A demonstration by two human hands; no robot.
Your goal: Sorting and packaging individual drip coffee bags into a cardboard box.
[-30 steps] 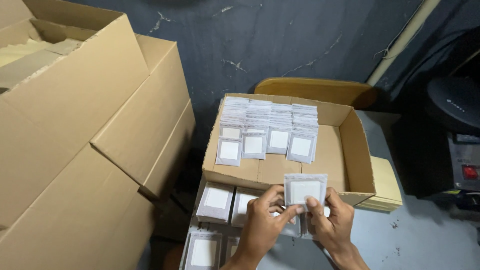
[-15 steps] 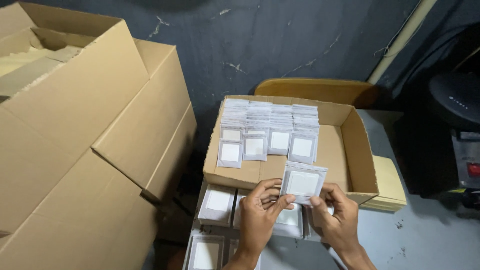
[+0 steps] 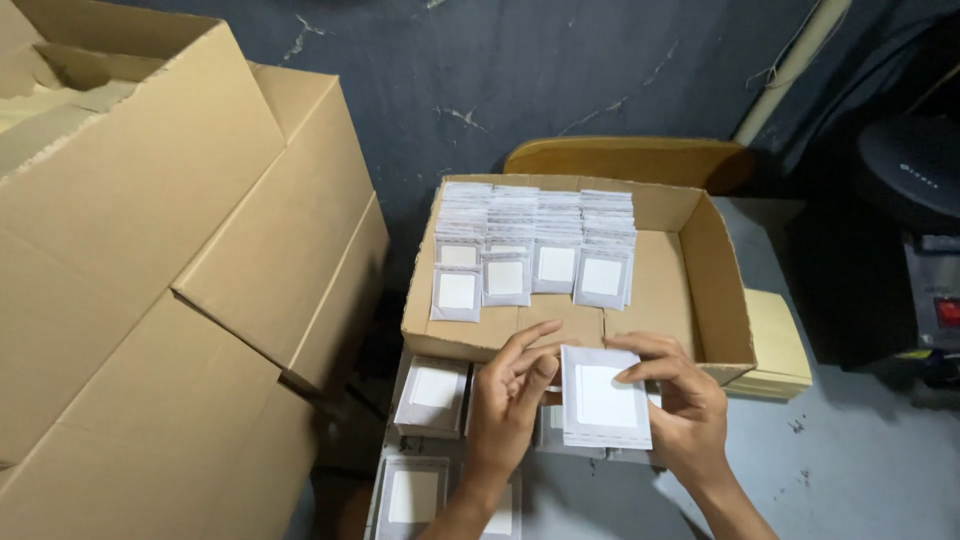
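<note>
Both hands hold a small stack of clear square pouches point(image 3: 604, 399), each with a white square inside. My left hand point(image 3: 510, 398) presses the stack's left edge with fingers partly spread. My right hand point(image 3: 683, 405) grips its right side, thumb on the top face. Just beyond stands an open cardboard box point(image 3: 722, 285) with several rows of the same pouches point(image 3: 538, 235) standing upright along its back and left part. More pouch stacks point(image 3: 432, 393) lie on the surface under and left of my hands.
Large cardboard cartons point(image 3: 170, 280) are piled on the left, one open at the top. A yellow chair back point(image 3: 630, 160) stands behind the box against a dark wall. Flat yellow sheets point(image 3: 780, 345) lie right of the box. Dark equipment point(image 3: 915, 220) fills the right edge.
The pouch stack has come down and tilted flatter in my hands, away from the box edge. The view has shifted slightly.
</note>
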